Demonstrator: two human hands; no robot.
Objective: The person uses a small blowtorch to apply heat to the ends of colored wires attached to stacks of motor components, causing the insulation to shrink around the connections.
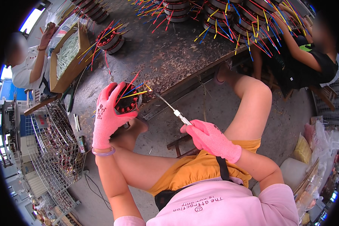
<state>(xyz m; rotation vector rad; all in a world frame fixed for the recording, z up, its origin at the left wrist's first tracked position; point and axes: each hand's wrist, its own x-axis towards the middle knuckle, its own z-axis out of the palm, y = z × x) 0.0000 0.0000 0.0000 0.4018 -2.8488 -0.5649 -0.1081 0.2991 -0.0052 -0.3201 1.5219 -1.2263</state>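
Head view: stator work looks partway along

Left hand (111,109) curls its fingers round a stator (127,104) at the near edge of the desk (158,49). Right hand (211,140) has its fingers closed on a white-handled tool (181,116), its tip just beside a bent yellow wire (149,89). This stator seems unfinished: several leads (137,93) stand free. More stators (177,17) stand across the desk; whether those are done, I cannot tell.

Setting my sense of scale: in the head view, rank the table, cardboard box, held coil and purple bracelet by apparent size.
Largest to smallest:
Table
Cardboard box
Held coil, partly hidden
Purple bracelet
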